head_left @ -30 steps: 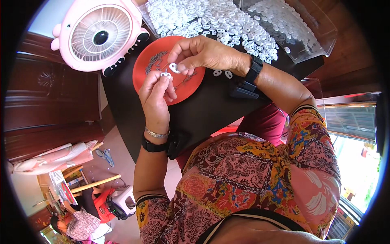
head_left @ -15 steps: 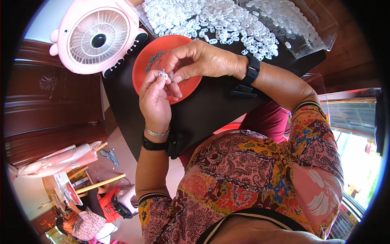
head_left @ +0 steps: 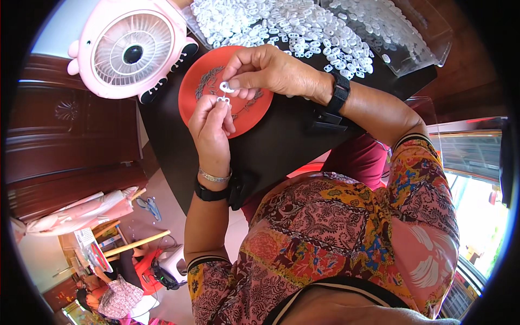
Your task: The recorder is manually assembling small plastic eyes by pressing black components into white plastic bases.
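Observation:
Over a round red plate, my left hand pinches a small white plastic piece with two holes between thumb and fingertips. Just above it my right hand grips another white oval plastic piece by its edge. A thin grey pin seems to stand between the two pieces; whether it joins both I cannot tell. Thin grey metal pins lie in a loose heap on the plate, partly hidden by my hands.
Many white two-holed pieces are spread at the back of the dark table. A clear plastic box with more pieces stands at the back right. At the left is a pink fan. Blue-handled scissors are at lower left.
My right hand has drawn up slightly and now holds a white oval piece above the left one. My left hand keeps its piece and has shifted a little toward me.

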### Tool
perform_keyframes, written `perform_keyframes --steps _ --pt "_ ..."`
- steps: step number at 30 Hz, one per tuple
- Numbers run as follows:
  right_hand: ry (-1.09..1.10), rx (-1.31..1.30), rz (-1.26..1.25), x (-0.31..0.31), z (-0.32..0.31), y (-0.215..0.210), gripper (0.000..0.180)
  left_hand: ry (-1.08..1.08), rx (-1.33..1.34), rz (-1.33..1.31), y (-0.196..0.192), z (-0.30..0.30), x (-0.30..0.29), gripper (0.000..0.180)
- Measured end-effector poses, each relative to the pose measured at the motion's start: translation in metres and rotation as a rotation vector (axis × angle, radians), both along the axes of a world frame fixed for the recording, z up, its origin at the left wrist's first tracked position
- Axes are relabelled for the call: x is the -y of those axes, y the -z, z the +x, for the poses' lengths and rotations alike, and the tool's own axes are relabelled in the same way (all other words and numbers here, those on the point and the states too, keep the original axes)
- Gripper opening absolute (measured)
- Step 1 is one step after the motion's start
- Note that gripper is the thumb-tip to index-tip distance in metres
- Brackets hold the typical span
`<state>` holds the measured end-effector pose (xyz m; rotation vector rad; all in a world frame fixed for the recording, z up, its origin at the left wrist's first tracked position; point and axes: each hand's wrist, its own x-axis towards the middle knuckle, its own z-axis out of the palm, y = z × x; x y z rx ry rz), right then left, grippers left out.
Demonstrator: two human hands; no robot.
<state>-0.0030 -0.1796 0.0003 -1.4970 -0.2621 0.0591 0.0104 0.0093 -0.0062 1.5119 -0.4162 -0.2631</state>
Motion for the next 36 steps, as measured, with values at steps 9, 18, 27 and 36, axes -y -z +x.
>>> perform_keyframes --steps 9,18,27,36 --pt "0.011 0.073 -0.125 -0.002 -0.006 -0.007 0.015 0.025 -0.01 0.008 -0.001 -0.001 0.001 0.014" --pt "0.011 0.239 -0.212 -0.007 -0.006 0.002 0.012 0.047 0.037 0.036 0.004 0.001 -0.001 0.017" --pt "0.099 0.427 -0.396 -0.013 -0.012 -0.002 0.024 -0.005 -0.102 -0.025 -0.001 -0.006 0.003 0.02" --pt "0.116 0.591 -0.51 -0.017 -0.013 -0.001 0.029 0.024 -0.127 -0.05 0.002 -0.001 0.001 0.025"
